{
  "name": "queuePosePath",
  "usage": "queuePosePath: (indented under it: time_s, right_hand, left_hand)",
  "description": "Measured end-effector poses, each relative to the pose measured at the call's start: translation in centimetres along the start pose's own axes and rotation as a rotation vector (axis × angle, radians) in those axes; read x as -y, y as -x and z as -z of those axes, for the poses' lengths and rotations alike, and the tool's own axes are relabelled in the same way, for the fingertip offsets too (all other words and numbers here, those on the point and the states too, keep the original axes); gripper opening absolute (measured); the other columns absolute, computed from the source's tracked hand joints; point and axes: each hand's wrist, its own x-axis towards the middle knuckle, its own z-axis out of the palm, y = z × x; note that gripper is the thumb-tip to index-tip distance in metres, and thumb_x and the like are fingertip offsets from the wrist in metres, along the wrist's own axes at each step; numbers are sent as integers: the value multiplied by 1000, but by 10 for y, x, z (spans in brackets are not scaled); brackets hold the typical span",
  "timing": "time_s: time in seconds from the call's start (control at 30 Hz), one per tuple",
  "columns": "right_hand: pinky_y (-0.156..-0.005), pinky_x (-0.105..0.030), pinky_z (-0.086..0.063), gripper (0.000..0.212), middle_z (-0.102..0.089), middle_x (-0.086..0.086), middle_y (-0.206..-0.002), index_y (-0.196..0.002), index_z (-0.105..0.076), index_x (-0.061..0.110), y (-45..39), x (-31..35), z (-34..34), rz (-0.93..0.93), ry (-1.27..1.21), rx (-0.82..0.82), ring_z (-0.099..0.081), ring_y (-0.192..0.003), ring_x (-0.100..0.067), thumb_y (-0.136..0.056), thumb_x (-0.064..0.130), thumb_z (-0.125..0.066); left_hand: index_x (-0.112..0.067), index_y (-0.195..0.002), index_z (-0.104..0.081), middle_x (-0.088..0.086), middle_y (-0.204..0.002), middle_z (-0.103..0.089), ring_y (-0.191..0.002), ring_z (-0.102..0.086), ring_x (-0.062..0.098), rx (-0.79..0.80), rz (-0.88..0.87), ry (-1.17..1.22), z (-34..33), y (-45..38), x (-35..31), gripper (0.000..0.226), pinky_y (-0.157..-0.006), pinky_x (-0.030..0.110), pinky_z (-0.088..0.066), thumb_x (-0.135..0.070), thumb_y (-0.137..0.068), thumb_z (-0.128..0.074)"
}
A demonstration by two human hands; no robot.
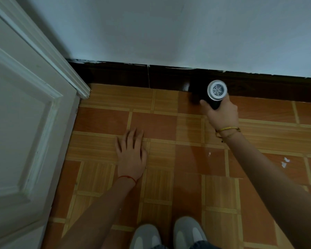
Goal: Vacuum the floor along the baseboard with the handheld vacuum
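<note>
A view looking down at a floor [104,121] of orange-brown and wood-grain patterned tiles, where it meets a pale wall [169,29]. A dark, glossy baseboard [118,76] runs along the foot of the wall, its top edge marked with chips of pale paint.

The right hand [221,114] reaches forward with the arm outstretched. Its grip is wrapped around the black body of a handheld vacuum [216,95], fingers closed on it. The vacuum sits at the far edge of the floor, right against the baseboard. Its round silver rear vent, with a grille pattern, faces up toward the viewer; its nozzle end is hidden in shadow against the baseboard. A thin yellow bracelet [228,130] circles the right wrist.

The left hand [131,151] lies flat on the floor, palm down, fingers spread and holding nothing, well apart from the vacuum. A red string [128,177] is tied around its wrist.

A white panelled door [20,132] fills the left side. A few white flecks [285,161] lie on the tiles toward the right edge. At the bottom, the toes of two grey shoes [169,234] show.
</note>
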Motion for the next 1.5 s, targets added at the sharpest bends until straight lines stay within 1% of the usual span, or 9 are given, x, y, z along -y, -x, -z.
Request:
queuePosePath:
  time_s: [0.3, 0.5, 0.6, 0.77, 0.87, 1.0, 1.23, 1.4, 1.5]
  right_hand:
    - [-81, -30, -45, 69, -64, -10, -118, -135, -43, 16, 1, 14, -15, 59, -21, 126, -60, -108, -30, -81, 50, -66]
    - [-84, -41, -54, 77, -66, -12, -113, -132, -44, 17, -5, -6, 12, -125, -47, -32, -65, -99, -35, -73, 64, -61]
    - [-76, -47, -58, 88, -67, -9, -106, -127, -45, 20, -4, -5, 11, -122, -88, 24, -68, -85, -36, -60, 76, -52]
    - [-81, -50, -56, 65, -70, -12, -98, -113, -56, 17, -4, 8, 2, -92, -167, 128, -67, -90, -37, -68, 63, -65]
    - [-78, -50, -57, 75, -71, -13, -93, -108, -57, 15, -6, -3, 8, -146, -197, 81, -67, -86, -37, -59, 73, -60]
    - [-90, -45, -52, 58, -69, -12, -100, -110, -57, 14, -8, -17, 22, -205, -216, 5, -65, -96, -33, -74, 58, -66]
    - [-60, -42, -59, 48, -66, -13, -69, -96, -59, 4, -8, -16, 29, -206, -245, 135, -64, -54, -31, -78, 47, -69]
    - [-78, -49, -57, 60, -70, -12, -87, -97, -55, 20, -5, -32, 37, -201, -205, -4, -67, -83, -36, -62, 69, -61]
    - [-67, -42, -57, 46, -68, -12, -72, -89, -58, 14, 0, -31, 42, -217, -234, 103, -67, -63, -30, -72, 56, -67]
  left_hand:
    - [-19, -148, -42, 7, -154, -39, -145, -30, 29, -2, -4, 5, 0, 1, 0, 54, -118, 63, -15, -29, -95, -39]
    - [-19, -147, -43, 6, -155, -38, -146, -28, 28, 0, 3, 11, -1, 1, 0, 53, -118, 63, -15, -30, -96, -38]
    - [-18, -147, -43, 7, -155, -38, -146, -28, 28, -7, -2, 8, -1, 1, 1, 53, -118, 63, -15, -29, -96, -38]
    - [-19, -147, -43, 7, -154, -40, -145, -29, 27, -14, 0, -2, -1, 1, -1, 54, -118, 63, -18, -29, -94, -38]
    - [-18, -147, -44, 8, -153, -41, -144, -30, 28, -18, -2, 0, -1, 1, -1, 54, -118, 63, -17, -29, -94, -39]
    - [-18, -146, -45, 8, -153, -41, -144, -31, 29, -17, -5, -7, -1, 1, -1, 53, -117, 63, -17, -29, -95, -38]
    - [-18, -146, -45, 7, -154, -40, -144, -30, 29, -21, -5, -9, -1, 1, 0, 53, -118, 63, -16, -29, -95, -39]
    - [-18, -147, -44, 7, -154, -40, -145, -29, 29, -16, -3, 0, -2, 1, 1, 53, -118, 63, -15, -29, -95, -37]
    - [-17, -146, -45, 8, -153, -41, -145, -30, 29, -16, -2, -10, -2, 1, 1, 53, -118, 63, -16, -30, -96, -37]
